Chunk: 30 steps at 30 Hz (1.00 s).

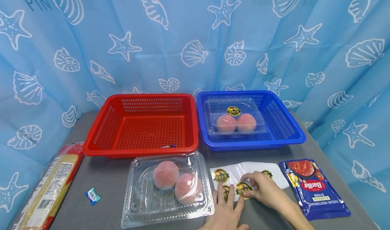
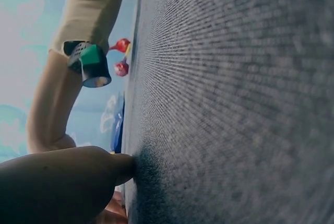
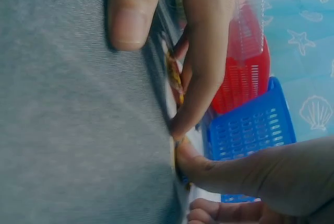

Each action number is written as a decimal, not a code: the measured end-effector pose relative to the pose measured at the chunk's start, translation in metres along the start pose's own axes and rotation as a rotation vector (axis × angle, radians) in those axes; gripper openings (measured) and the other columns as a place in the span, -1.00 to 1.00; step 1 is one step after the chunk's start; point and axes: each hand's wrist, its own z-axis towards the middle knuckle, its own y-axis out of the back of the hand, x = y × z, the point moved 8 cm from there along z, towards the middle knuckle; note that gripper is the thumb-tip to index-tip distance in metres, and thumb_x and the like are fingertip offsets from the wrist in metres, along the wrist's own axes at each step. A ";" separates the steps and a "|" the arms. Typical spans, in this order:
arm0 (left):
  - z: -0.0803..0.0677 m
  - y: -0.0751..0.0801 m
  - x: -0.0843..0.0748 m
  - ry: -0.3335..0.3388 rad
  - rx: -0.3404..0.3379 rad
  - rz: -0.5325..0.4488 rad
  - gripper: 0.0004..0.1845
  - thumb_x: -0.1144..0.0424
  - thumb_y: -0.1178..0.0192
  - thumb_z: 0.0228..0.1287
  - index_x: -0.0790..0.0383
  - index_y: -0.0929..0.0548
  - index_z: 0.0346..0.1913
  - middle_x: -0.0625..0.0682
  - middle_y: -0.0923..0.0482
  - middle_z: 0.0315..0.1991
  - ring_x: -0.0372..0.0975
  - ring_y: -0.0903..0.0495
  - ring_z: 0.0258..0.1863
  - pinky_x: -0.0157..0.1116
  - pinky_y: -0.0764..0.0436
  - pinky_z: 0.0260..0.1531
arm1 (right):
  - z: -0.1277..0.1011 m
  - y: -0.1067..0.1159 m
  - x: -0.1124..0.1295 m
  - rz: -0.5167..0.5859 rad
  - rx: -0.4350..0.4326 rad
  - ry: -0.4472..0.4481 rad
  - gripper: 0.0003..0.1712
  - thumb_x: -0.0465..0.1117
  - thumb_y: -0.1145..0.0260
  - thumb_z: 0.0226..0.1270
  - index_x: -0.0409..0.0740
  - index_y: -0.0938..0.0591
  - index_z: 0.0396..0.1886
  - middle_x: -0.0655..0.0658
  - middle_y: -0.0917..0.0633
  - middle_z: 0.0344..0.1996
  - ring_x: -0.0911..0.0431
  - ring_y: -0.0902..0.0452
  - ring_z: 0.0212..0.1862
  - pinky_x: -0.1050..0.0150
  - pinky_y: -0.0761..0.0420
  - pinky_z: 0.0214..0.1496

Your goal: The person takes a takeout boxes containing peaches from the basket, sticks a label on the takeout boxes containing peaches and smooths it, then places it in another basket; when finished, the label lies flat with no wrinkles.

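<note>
A white sheet (image 1: 246, 167) of round black-and-gold fruit stickers lies on the grey table. My left hand (image 1: 225, 209) rests on its near left edge with straight, spread fingers. The right hand (image 1: 268, 191) has curled fingers, its thumb and index finger at opposite edges of one sticker (image 1: 242, 188). In the right wrist view the right thumb (image 3: 195, 164) touches the sticker edge, beside the left index finger. Left of the hands stands a closed clear plastic box (image 1: 146, 203) holding two peaches (image 1: 166, 175).
A red basket (image 1: 140, 152) with a small wrapped item and a blue basket (image 1: 256, 143) with another peach box stand behind. A Barilla sauce pouch (image 1: 317, 189) lies right. A noodle pack (image 1: 51, 186) and a small blue-green wrapped sweet (image 1: 92, 196) lie left.
</note>
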 end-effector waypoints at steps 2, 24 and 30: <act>0.001 -0.001 0.000 -0.002 0.015 -0.007 -0.19 -0.60 0.01 0.19 -0.32 -0.41 0.43 0.00 -0.39 0.46 0.13 -0.41 0.40 -0.03 -0.51 0.25 | 0.002 0.000 0.002 0.011 0.010 0.012 -0.67 -0.13 -0.61 0.04 -0.11 -0.74 -0.21 0.12 -0.46 -0.55 0.42 -0.21 -0.49 0.40 -0.27 -0.45; 0.000 0.003 0.001 0.027 -0.013 -0.042 -0.27 -0.58 -0.07 0.16 -0.37 -0.47 0.34 0.00 -0.45 0.39 0.14 -0.45 0.33 0.06 -0.55 0.16 | 0.015 -0.003 0.005 0.018 0.074 0.094 -0.83 -0.28 -0.52 0.12 -0.07 -0.64 -0.37 0.13 -0.46 -0.59 0.44 -0.23 -0.49 0.39 -0.30 -0.45; -0.001 0.007 0.001 0.024 -0.063 0.000 -0.26 -0.60 -0.08 0.12 -0.37 -0.49 0.31 0.00 -0.48 0.35 0.12 -0.48 0.30 0.04 -0.56 0.13 | 0.015 -0.004 0.004 0.020 0.100 0.093 -0.81 -0.28 -0.50 0.15 -0.04 -0.61 -0.41 0.12 -0.45 -0.57 0.44 -0.22 -0.47 0.40 -0.29 -0.44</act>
